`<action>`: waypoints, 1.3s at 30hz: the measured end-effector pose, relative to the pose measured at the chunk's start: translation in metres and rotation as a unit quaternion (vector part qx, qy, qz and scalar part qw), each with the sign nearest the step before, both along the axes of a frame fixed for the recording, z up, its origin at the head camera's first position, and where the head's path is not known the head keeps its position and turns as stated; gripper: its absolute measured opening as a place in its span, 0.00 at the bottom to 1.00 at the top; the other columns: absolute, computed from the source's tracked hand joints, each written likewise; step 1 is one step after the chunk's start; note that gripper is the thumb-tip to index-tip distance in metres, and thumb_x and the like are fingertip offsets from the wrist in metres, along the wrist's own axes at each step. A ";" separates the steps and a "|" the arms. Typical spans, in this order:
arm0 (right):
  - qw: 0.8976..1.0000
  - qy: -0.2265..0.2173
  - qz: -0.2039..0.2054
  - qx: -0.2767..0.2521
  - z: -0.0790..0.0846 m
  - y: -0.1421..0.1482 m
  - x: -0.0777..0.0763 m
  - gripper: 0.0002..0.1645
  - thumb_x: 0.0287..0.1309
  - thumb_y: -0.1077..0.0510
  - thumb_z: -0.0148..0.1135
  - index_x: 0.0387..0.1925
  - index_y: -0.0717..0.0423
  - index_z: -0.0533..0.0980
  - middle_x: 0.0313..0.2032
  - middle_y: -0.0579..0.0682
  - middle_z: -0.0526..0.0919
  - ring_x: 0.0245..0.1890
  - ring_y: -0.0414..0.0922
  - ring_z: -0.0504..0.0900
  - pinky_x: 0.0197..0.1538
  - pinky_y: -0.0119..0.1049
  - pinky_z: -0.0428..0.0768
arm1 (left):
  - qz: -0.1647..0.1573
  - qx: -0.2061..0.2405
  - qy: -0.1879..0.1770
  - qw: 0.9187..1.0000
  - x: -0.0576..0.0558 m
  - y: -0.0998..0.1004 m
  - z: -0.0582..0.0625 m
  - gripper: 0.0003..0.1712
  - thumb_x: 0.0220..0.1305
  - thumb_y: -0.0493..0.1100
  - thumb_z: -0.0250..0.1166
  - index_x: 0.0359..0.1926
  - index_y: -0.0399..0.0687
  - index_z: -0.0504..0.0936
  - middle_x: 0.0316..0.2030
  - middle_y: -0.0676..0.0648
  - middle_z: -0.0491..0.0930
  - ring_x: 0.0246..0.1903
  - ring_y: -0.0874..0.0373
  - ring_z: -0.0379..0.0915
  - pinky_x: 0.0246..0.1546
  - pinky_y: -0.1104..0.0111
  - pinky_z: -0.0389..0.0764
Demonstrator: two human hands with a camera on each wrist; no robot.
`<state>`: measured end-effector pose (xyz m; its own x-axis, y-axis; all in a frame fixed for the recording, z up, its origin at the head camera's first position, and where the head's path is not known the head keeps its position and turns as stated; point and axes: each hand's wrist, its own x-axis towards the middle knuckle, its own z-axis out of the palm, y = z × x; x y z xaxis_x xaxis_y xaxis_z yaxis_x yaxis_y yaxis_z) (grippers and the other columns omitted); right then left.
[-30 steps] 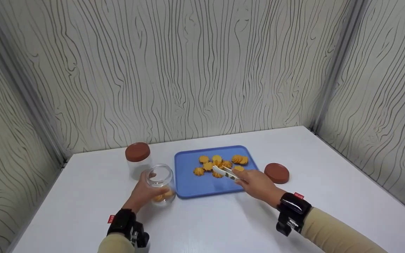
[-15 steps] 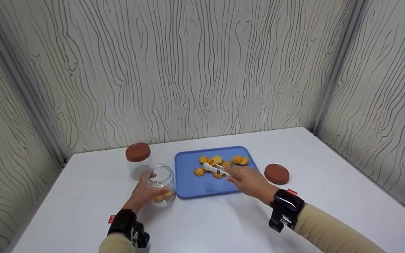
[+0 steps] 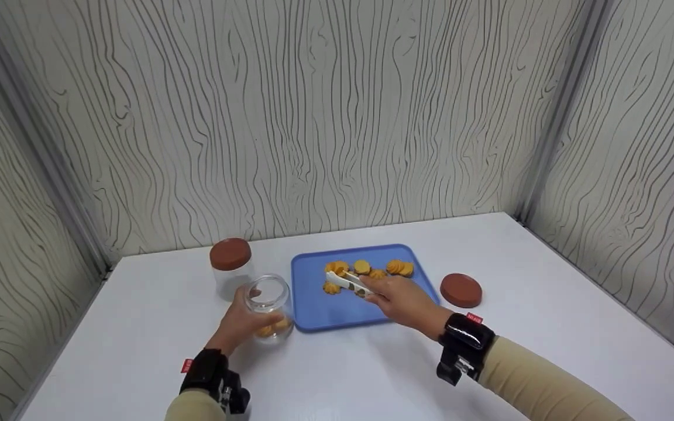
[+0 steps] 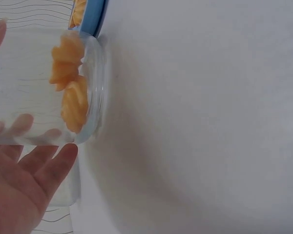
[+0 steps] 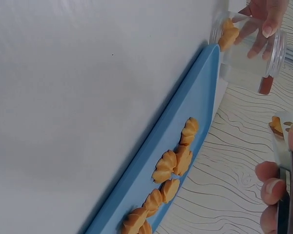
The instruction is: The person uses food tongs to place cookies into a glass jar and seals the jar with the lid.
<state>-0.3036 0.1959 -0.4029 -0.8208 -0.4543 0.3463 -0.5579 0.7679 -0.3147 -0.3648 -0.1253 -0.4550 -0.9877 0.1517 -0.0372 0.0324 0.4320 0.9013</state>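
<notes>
Brings the right hand (image 3: 404, 301) and the white tongs (image 3: 348, 282) more to the left over the blue tray (image 3: 325, 314) than a second ago. Keeps the left hand (image 3: 240, 321) and the open jar (image 3: 275, 298) in the same spot. Grips the tongs in the right hand, with bent fingers. Pinches one cookie (image 5: 276, 124) in the tips of the tongs, up over the tray. Grips the jar in the left hand, thumb on one side and fingers on the other. Has the two hands apart, each on its own thing. Can see orange cookies (image 4: 74, 103) low down inside the jar. Has the jar right by the left edge of the tray, close to the near corner; cannot tell if they touch. Has more cookies (image 5: 164, 165) lying on the tray, some leaning on each other. Has a second jar (image 3: 231, 280) behind the left hand, with a red-brown lid (image 3: 230, 253) on top. Has a loose lid (image 3: 461, 290) on the white table (image 3: 155, 327), just to the right of the tray.
</notes>
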 end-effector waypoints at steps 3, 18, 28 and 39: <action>1.000 0.013 0.005 0.002 0.001 -0.003 -0.001 0.23 0.65 0.60 0.60 0.59 0.66 0.74 0.33 0.55 0.84 0.26 0.42 0.74 0.29 0.34 0.74 | 0.000 -0.001 0.003 1.000 0.000 0.000 -0.001 0.57 0.48 0.49 0.78 0.68 0.34 0.53 0.65 0.33 0.63 0.63 0.41 0.61 0.64 0.46 0.61; 0.999 0.038 0.015 0.013 0.007 -0.022 -0.005 0.24 0.66 0.57 0.59 0.60 0.63 0.75 0.31 0.52 0.83 0.25 0.42 0.71 0.27 0.32 0.70 | 0.007 -0.005 -0.015 1.000 -0.001 -0.001 -0.001 0.61 0.46 0.52 0.79 0.70 0.35 0.50 0.66 0.32 0.61 0.65 0.40 0.58 0.65 0.46 0.59; 0.998 0.034 0.044 0.001 0.010 -0.033 -0.008 0.23 0.65 0.60 0.59 0.59 0.66 0.74 0.37 0.55 0.85 0.25 0.41 0.72 0.27 0.31 0.70 | 0.005 0.002 -0.009 1.000 -0.002 0.001 -0.001 0.60 0.46 0.50 0.79 0.70 0.35 0.51 0.66 0.33 0.62 0.65 0.39 0.58 0.65 0.45 0.60; 0.998 0.044 0.045 0.009 0.011 -0.050 -0.010 0.23 0.66 0.57 0.59 0.59 0.64 0.75 0.39 0.54 0.85 0.27 0.42 0.74 0.29 0.33 0.74 | 0.009 -0.001 -0.004 1.000 -0.002 0.001 -0.004 0.60 0.45 0.50 0.79 0.70 0.35 0.52 0.64 0.32 0.64 0.64 0.38 0.60 0.64 0.46 0.61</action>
